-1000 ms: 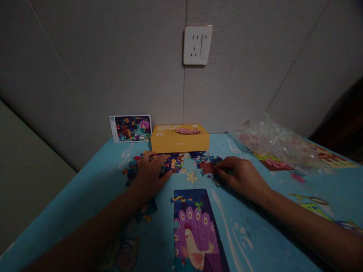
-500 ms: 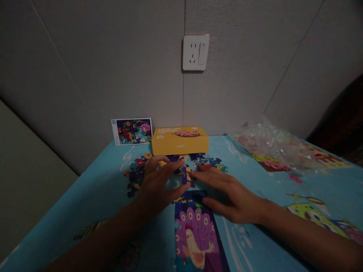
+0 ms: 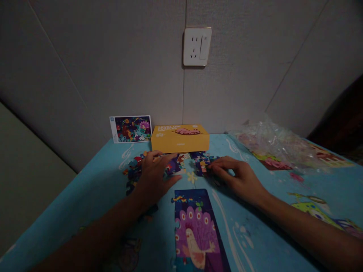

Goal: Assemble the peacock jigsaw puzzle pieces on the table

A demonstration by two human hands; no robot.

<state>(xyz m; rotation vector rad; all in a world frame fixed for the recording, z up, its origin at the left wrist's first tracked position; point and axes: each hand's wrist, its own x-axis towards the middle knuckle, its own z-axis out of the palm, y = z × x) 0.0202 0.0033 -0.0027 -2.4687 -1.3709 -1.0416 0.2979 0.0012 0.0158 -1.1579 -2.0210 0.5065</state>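
My right hand (image 3: 235, 173) pinches a dark puzzle piece (image 3: 203, 166) with a yellow figure on it, low over the table right of centre. Over the loose puzzle pieces (image 3: 134, 170) on the left, my left hand (image 3: 157, 170) is spread, thumb and fingers apart; part of the pile is hidden under it. A joined puzzle section (image 3: 195, 230) showing a purple peacock lies in front, between my forearms. More pieces (image 3: 198, 155) lie near the box, partly behind my right hand's piece.
A yellow puzzle box (image 3: 180, 141) stands against the wall, with a picture card (image 3: 130, 129) leaning beside it on the left. Crumpled clear plastic (image 3: 272, 143) lies at the back right. A blue cartoon-printed cloth (image 3: 263, 241) covers the table. A wall socket (image 3: 197, 47) is above.
My right hand has drawn back to the right and closed on a puzzle piece, taking it away from the middle. My left hand stays spread, shifted slightly left.
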